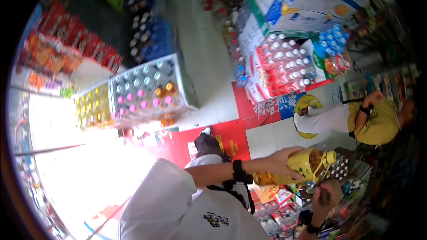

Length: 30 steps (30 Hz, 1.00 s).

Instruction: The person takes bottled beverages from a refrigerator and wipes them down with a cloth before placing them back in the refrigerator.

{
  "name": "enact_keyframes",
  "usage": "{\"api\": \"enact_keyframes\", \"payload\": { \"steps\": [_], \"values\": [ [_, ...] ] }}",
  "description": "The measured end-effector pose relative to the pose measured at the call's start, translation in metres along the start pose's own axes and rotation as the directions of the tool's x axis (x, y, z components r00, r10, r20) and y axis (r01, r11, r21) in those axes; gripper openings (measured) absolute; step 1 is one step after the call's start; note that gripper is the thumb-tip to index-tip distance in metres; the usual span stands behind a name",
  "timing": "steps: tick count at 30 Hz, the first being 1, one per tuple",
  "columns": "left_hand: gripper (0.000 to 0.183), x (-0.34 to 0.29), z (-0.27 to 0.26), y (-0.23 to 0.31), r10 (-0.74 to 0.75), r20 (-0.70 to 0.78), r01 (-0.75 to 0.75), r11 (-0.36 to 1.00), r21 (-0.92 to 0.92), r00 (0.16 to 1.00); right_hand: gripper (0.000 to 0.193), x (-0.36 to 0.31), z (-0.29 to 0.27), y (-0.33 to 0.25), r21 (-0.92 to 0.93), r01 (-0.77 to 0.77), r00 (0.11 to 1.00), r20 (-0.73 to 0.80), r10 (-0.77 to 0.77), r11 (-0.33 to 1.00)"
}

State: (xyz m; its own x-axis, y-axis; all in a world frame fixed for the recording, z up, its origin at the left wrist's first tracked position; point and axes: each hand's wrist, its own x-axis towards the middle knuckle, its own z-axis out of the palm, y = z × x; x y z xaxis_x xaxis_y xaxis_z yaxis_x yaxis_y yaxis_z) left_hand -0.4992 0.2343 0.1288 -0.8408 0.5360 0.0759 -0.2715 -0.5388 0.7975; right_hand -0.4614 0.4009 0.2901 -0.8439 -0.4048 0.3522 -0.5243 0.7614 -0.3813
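My left hand (pixel 284 163), with a black strap at its wrist, is wrapped round a large plastic bottle (pixel 302 167). The bottle lies tilted nearly sideways in this view. It has a yellow cap, a yellow label and amber contents, and a yellow loop hangs at its neck. Just below the neck is my right hand (pixel 328 195), also strapped at the wrist. Its fingers are smeared and partly dark, so I cannot tell whether they touch the loop or hold anything.
A crate of capped bottles (pixel 147 86) stands at left. Red-wrapped packs of white-capped bottles (pixel 289 60) sit below blue-and-white cartons (pixel 307 9). Another person in a yellow top (pixel 378 122) stands at right. Bagged snacks (pixel 282 195) and small goods lie beneath the held bottle.
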Motion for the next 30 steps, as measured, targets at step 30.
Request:
{"api": "enact_keyframes", "payload": {
  "steps": [30],
  "values": [
    [0.068, -0.414, -0.253, -0.168, -0.539, -0.743, -0.450, 0.591, -0.670, 0.398, 0.031, 0.025, 0.575, 0.039, 0.471, 0.157, 0.755, 0.510, -0.413, 0.868]
  ]
}}
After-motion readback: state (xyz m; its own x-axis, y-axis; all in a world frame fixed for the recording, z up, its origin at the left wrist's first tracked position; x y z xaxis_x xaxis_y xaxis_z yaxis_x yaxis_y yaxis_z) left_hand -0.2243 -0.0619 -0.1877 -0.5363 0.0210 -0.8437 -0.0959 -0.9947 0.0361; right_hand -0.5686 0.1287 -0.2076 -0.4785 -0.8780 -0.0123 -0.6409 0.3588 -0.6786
